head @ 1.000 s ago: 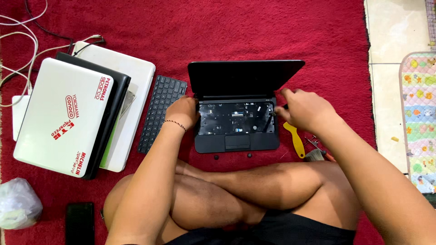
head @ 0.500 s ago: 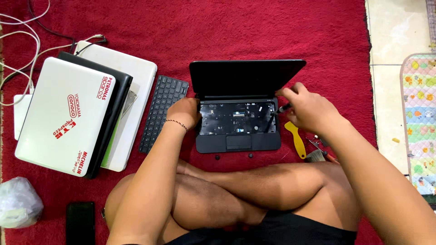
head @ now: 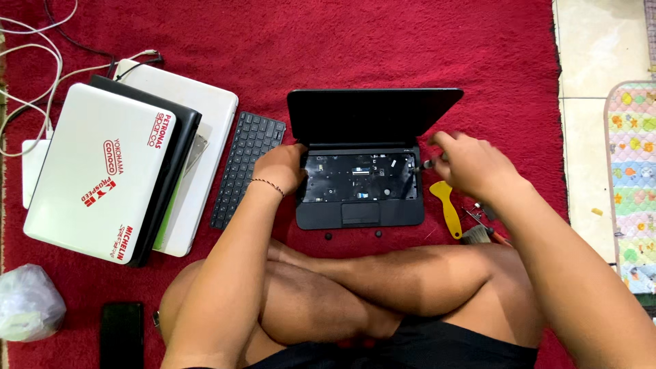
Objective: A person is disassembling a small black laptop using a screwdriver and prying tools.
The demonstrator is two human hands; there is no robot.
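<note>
Where the red carpet (head: 383, 41) meets its left edge, white cables (head: 27, 61) trail past a stack of closed laptops (head: 116, 171), the top one white with red stickers, a black one under it and another white one at the bottom. Below that stack lie a crumpled clear plastic bag (head: 27, 304) and a dark phone (head: 121, 335). Just right of the stack rests a loose black keyboard (head: 247, 167), tilted, near the small black laptop (head: 362, 160) that sits open in front of the person's crossed legs, its keyboard bay bare and its insides showing. The left hand (head: 281, 167) presses on the laptop's left edge, fingers curled against the base, steadying it. Two small dark round bits (head: 352, 234) lie on the carpet just below the laptop's front edge. The right hand (head: 471, 164) is closed around a thin screwdriver (head: 422, 165), whose tip meets the laptop's right rear corner near the hinge. Beside that hand lies a yellow pry tool (head: 447, 205), and near it a few small tools (head: 482, 229), partly hidden by the forearm. Farther right, pale floor tiles (head: 591, 102) and a patterned mat (head: 635, 184).
</note>
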